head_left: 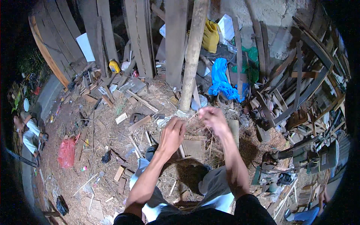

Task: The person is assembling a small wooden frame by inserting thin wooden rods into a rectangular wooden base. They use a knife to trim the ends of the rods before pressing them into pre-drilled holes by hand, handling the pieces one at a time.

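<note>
Both of my hands are raised in front of me, a short way apart, over ground strewn with wood shavings. My left hand (172, 134) is closed, its fingers curled and pressed together. My right hand (213, 119) is also closed, with thumb and fingers drawn in and slightly smeared by motion. Anything held in either hand is too small or too hidden to make out. Just beyond the right fingers is a pale bluish, see-through piece (195, 104), and whether they touch it I cannot tell. A round wooden pole (193, 56) stands upright beyond both hands.
Tall planks (140, 37) lean at the back. A blue plastic sheet (220, 78), a yellow sack (211, 35) and a yellow bottle (114, 66) lie there too. Scrap wood (300, 97) is heaped on the right. A red plastic bag (67, 150) and a seated person (30, 135) are leftward.
</note>
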A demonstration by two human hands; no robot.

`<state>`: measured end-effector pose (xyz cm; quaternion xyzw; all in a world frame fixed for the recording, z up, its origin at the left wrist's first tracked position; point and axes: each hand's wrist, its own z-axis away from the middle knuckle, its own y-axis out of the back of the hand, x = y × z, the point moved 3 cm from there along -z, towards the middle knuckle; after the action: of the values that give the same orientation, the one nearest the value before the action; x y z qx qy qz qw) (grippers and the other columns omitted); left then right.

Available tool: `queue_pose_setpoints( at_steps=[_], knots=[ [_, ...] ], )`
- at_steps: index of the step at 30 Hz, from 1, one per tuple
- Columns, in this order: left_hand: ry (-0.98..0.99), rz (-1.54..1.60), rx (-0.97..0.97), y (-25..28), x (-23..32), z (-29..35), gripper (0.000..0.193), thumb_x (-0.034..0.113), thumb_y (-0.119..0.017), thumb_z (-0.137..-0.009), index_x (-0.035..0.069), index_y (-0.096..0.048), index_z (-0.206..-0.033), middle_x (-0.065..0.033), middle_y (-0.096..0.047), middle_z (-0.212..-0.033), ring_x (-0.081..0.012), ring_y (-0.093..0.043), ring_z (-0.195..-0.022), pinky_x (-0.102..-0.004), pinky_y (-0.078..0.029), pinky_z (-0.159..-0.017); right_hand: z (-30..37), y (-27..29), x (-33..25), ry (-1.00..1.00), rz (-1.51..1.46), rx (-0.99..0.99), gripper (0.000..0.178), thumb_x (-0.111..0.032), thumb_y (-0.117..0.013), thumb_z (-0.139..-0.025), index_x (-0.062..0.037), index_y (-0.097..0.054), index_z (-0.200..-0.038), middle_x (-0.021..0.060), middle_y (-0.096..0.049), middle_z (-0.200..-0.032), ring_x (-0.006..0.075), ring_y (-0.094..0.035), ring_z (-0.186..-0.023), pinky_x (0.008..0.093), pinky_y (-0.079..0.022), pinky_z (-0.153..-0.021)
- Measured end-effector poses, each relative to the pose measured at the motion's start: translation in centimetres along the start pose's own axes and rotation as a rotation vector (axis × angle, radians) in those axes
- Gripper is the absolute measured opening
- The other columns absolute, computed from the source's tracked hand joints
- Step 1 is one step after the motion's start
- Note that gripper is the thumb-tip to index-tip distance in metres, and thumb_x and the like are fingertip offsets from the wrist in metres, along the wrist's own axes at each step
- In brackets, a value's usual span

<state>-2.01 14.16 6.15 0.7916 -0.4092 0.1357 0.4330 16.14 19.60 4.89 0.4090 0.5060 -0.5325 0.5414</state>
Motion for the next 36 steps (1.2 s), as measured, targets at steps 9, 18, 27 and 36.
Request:
queue_pose_setpoints(
  at_steps=[9,18,27,36],
  knots=[
    [0.168,0.131,0.068,0.9,-1.2,-0.8,0.01,0.0,-0.062,-0.077,-0.001,-0.062,-0.087,-0.014,-0.06,-0.082,-0.0257,-0.061,-0.066,-0.0325,-0.049,-0.06,0.0,0.9,0.2,0.207,0.01,-0.03,0.02,-0.02,-0.057,-0.09,-0.0033,-0.062,-0.1,0.0019,-0.06,-0.069,0.0041,-0.039,-0.046,0.0187,-0.032,-0.042],
    [0.089,0.116,0.046,0.4,0.0,-0.4,0.009,0.001,-0.063,-0.077,-0.001,-0.062,-0.087,-0.0133,-0.061,-0.08,-0.0269,-0.062,-0.072,-0.0328,-0.048,-0.065,0.7,-3.1,0.7,0.067,-0.116,-0.191,0.016,-0.018,-0.057,-0.09,-0.0026,-0.058,-0.091,0.0029,-0.061,-0.069,0.0028,-0.039,-0.046,0.018,-0.03,-0.04],
    [0.085,0.127,0.009,0.6,0.6,-0.5,0.009,0.001,-0.062,-0.078,0.001,-0.062,-0.088,-0.0125,-0.06,-0.079,-0.0265,-0.06,-0.071,-0.0331,-0.048,-0.064,1.1,-3.1,0.4,0.027,-0.127,-0.288,0.01,-0.013,-0.057,-0.089,-0.0032,-0.056,-0.091,0.0039,-0.059,-0.069,0.0028,-0.038,-0.047,0.0178,-0.029,-0.042],
    [0.122,0.156,-0.045,-0.4,-0.1,-0.2,0.007,0.001,-0.061,-0.079,0.001,-0.062,-0.087,-0.0132,-0.06,-0.078,-0.0256,-0.061,-0.067,-0.0335,-0.048,-0.06,-0.6,0.4,1.1,0.107,-0.076,-0.087,0.015,-0.017,-0.062,-0.086,-0.0031,-0.058,-0.089,0.0024,-0.059,-0.068,0.0037,-0.04,-0.046,0.0182,-0.028,-0.038]
  ],
)
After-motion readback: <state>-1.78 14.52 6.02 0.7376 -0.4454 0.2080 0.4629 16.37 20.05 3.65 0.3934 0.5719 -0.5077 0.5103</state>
